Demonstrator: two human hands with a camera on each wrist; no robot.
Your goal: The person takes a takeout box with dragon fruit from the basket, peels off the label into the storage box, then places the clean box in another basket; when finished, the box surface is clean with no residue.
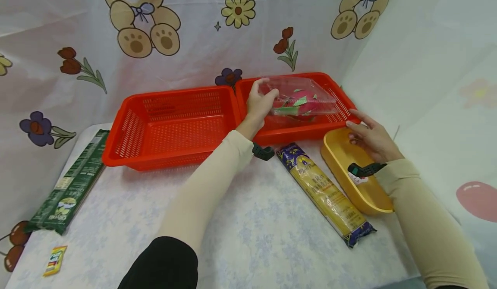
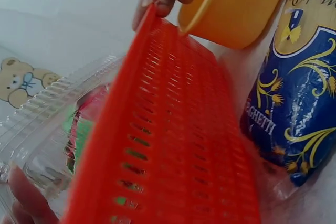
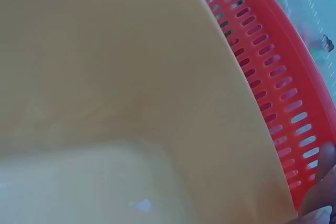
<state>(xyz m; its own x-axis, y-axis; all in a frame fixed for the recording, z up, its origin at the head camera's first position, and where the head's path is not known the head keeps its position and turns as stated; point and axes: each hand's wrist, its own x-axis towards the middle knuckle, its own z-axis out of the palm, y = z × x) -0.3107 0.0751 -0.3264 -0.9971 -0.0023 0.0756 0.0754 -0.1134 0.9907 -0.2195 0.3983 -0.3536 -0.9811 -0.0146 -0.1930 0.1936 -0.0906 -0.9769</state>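
Observation:
My left hand (image 1: 259,106) grips the left end of a clear plastic box (image 1: 287,85), thumb toward me, over the right red basket (image 1: 287,136). Pink dragon fruit (image 1: 306,103) with green scales shows through the clear plastic. In the left wrist view, green also shows through the slots of the basket wall (image 2: 173,114). My right hand (image 1: 372,139) pinches the front right corner of that basket's rim. Below this hand stands a yellow oblong tub (image 1: 345,181); its inside (image 3: 131,77) fills most of the right wrist view.
Left of the basket sits a second red basket (image 1: 182,129). A yellow and blue spaghetti packet (image 1: 326,190) lies in front of the right basket. At the far left are a long green packet (image 1: 73,185) and a small yellow sachet (image 1: 55,261). Printed cloth walls (image 1: 202,43) rise behind.

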